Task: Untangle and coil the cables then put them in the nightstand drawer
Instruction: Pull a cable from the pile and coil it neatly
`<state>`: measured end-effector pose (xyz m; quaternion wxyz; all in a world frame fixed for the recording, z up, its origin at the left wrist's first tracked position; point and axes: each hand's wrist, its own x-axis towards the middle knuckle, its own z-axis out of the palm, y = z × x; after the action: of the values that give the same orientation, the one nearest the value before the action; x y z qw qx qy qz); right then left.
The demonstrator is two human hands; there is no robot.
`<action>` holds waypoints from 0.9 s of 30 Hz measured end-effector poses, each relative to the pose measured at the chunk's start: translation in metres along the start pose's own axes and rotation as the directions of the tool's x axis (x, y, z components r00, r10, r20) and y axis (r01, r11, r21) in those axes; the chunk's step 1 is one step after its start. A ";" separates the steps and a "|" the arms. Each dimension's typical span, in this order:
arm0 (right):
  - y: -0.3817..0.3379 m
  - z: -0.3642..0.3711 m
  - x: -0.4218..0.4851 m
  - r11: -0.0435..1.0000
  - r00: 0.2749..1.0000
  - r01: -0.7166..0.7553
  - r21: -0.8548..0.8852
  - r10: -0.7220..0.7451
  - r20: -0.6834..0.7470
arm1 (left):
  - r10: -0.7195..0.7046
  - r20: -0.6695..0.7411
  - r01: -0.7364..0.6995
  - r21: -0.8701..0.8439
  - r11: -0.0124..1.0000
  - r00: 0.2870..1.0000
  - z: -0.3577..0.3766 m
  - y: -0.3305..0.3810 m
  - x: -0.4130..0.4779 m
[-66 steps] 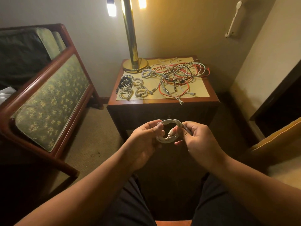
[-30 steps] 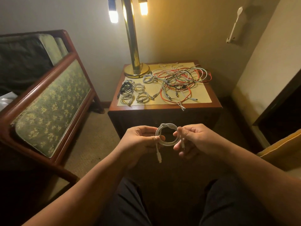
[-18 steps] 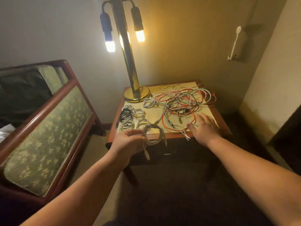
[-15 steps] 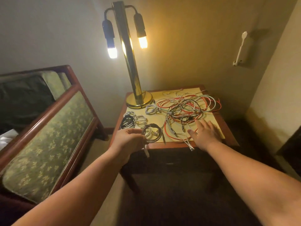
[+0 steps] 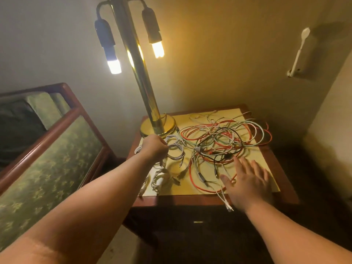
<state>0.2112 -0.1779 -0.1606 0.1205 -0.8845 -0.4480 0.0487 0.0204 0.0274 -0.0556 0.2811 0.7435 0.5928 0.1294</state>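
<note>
A tangle of red, white, black and pale green cables (image 5: 224, 141) covers the right half of the yellow mat on the wooden nightstand (image 5: 190, 200). My left hand (image 5: 155, 147) reaches over the mat near the lamp base, its fingers curled on a coiled white cable (image 5: 176, 151) that touches the mat. Other small coiled cables (image 5: 162, 178) lie at the mat's front left, partly hidden by my left forearm. My right hand (image 5: 247, 180) lies flat with spread fingers on the near edge of the tangle. The drawer front (image 5: 198, 221) below is dark and closed.
A brass lamp (image 5: 158, 124) with two lit bulbs stands at the nightstand's back left. A wood-framed green upholstered seat (image 5: 57, 149) sits close on the left. A white object (image 5: 299, 52) hangs on the wall at the right. Carpet lies below.
My left hand carried the white coil from the nightstand's front edge to the back left of the mat by the lamp base. My right hand stayed on the tangle's near edge.
</note>
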 end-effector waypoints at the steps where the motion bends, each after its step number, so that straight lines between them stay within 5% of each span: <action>1: 0.000 0.000 0.000 1.000 1.000 -0.002 0.002 0.002 0.000 | 0.016 0.010 -0.017 0.040 0.999 1.000 0.002 0.000 0.003; 8: -0.001 -0.003 -0.003 1.000 1.000 0.007 0.012 -0.007 0.018 | 0.139 0.058 -0.151 0.351 0.924 0.989 0.004 -0.002 0.012; 13: -0.002 -0.005 -0.003 1.000 1.000 0.011 0.028 -0.011 0.014 | 0.374 -0.072 -0.291 0.498 0.817 0.925 0.009 0.012 0.027; 16: -0.002 -0.005 -0.005 0.998 1.000 0.005 0.058 -0.005 0.002 | 0.374 -0.081 -0.284 0.511 0.811 0.924 0.022 0.025 0.044; 19: -0.002 -0.007 -0.004 0.996 1.000 0.005 0.087 -0.005 -0.002 | 0.389 0.000 -0.335 0.508 0.793 0.921 0.035 0.043 0.055; 23: -0.001 -0.003 0.000 0.995 1.000 0.019 0.096 -0.017 -0.027 | 0.477 0.215 -0.501 0.600 0.623 0.852 0.056 0.066 0.063; 27: 0.001 0.002 0.003 0.996 0.998 0.014 0.089 -0.009 -0.057 | 0.418 0.239 -0.466 0.639 0.612 0.877 0.067 0.079 0.071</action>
<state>0.2131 -0.1754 -0.1631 0.1730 -0.8766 -0.4471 0.0430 0.1385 0.0659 -0.0744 -0.0319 0.9199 0.3868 -0.0555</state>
